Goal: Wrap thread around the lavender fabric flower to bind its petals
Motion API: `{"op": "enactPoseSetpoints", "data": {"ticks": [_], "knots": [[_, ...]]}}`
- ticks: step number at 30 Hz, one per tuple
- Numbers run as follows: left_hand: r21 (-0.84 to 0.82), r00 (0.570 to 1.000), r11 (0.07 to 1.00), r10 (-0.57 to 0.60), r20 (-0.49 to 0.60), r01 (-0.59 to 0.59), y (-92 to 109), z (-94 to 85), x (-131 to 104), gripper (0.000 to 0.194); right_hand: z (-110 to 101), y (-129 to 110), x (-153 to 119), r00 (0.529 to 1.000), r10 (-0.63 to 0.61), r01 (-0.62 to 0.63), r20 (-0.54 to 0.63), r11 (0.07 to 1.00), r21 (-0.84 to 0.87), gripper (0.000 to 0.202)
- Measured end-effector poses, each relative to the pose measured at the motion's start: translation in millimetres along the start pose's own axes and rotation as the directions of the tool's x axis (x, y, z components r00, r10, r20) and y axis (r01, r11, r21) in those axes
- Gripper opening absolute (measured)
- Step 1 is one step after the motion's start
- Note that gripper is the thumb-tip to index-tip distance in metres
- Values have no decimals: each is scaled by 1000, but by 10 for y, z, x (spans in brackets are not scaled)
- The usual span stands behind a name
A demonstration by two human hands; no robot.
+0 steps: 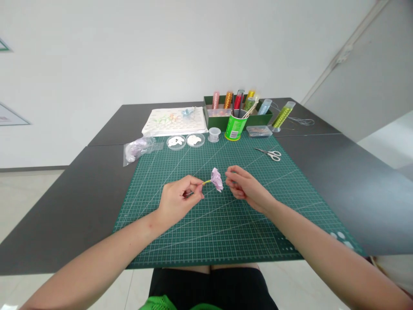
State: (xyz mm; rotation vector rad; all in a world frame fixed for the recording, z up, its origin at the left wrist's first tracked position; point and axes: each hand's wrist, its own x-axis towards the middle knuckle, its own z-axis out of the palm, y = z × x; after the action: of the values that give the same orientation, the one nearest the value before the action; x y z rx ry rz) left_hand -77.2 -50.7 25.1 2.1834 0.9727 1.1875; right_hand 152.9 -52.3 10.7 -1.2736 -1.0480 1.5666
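Observation:
A pale lilac flower (217, 180) on a thin yellow-green stem is held above the green cutting mat (206, 232). My left hand (182, 198) pinches the stem's end between thumb and fingertips, so the bloom points to the right. Just right of the petals is my right hand (243, 185), apart from the flower, its fingers curled in with the tips close together. Whether something small lies between those fingertips cannot be made out.
Scissors (269, 153) lie at the mat's right. Along the back are two dishes of white pieces (176, 142), a small clear tub (214, 134), a green can (236, 125), a box of ribbon spools (222, 122), a white stack (174, 122) and a plastic bag (137, 150).

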Motion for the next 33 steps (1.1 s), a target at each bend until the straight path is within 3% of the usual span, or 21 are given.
{"op": "enactPoseSetpoints", "data": {"ticks": [1, 3, 5, 6, 8, 11, 13, 15, 18, 20, 22, 25, 29, 33], "knots": [[-4, 1000, 1000, -4, 1, 4, -1, 0, 1, 9, -15, 17, 20, 992, -81, 73, -94, 994, -82, 31], [-13, 1000, 1000, -7, -1, 7, -4, 1, 4, 9, -44, 55, 56, 920, -303, 232, -247, 932, -279, 27], [-20, 1000, 1000, -4, -5, 4, -5, 4, 8, 9, -63, 82, 69, 823, -486, 338, -295, 835, -434, 23], [-22, 1000, 1000, -5, -6, 5, -3, 7, 9, 9, -66, 87, 65, 795, -535, 370, -285, 801, -471, 22], [-27, 1000, 1000, -11, -4, 11, 2, 12, 9, 10, -50, 83, 35, 816, -545, 424, -192, 791, -441, 28], [-26, 1000, 999, -23, -2, 23, 5, 21, 4, 10, 36, 70, -45, 898, -419, 440, 136, 873, -212, 31], [-19, 999, 999, -33, -3, 33, -1, 27, -4, 10, 126, 83, -111, 890, -307, 347, 338, 936, -65, 28], [-9, 999, 999, -47, -9, 47, -14, 31, -17, 10, 217, 118, -178, 866, -234, 238, 441, 970, 49, 30], [10, 997, 997, -72, -13, 73, -35, 34, -37, 9, 307, 173, -271, 868, -153, 156, 472, 987, 33, 41], [28, 996, 996, -85, -16, 86, -44, 32, -42, 9, 321, 187, -317, 905, -181, 254, 386, 956, -148, 35], [68, 996, 994, -86, -17, 87, -52, 29, -39, 9, 306, 180, -349, 909, -312, 399, 277, 846, -355, 24], [145, 998, 987, -67, 4, 66, -69, 29, -28, 10, 268, 161, -377, 823, -503, 557, 264, 624, -548, 15], [213, 998, 975, -65, 0, 63, -102, 42, -22, 7, 234, 154, -401, 630, -639, 736, 441, 310, -602, 20], [288, 998, 956, -58, -1, 56, -114, 53, -29, 5, 205, 139, -413, 516, -669, 821, 536, 207, -532, 20]]}}
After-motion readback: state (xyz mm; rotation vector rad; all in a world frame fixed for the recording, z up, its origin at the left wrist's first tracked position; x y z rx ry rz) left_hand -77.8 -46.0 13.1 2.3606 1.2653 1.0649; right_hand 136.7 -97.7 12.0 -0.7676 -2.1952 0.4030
